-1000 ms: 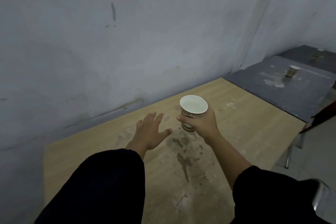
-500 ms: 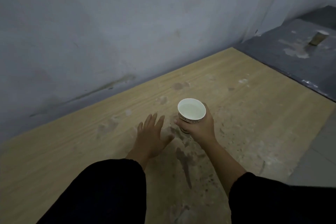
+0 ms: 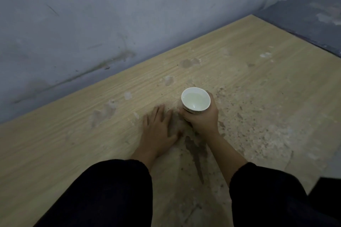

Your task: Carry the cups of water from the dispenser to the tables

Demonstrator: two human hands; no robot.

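Observation:
A white paper cup (image 3: 195, 100) holding water stands upright near the middle of a light wooden table (image 3: 267, 86). My right hand (image 3: 203, 119) is wrapped around the cup's side from the near side; the cup's base is hidden behind my fingers, so I cannot tell whether it rests on the top. My left hand (image 3: 159, 131) lies flat on the table just left of the cup, fingers spread, holding nothing.
A stained grey wall (image 3: 110, 14) runs along the table's far edge. A dark grey table (image 3: 313, 14) adjoins the wooden one at the upper right. Dark stains and pale blotches mark the wood around my hands. The floor shows at the right edge.
My right hand has lowered the cup toward the table top. My left hand has come down flat on the wood. The view has tilted down and closer; the far cups have left the view.

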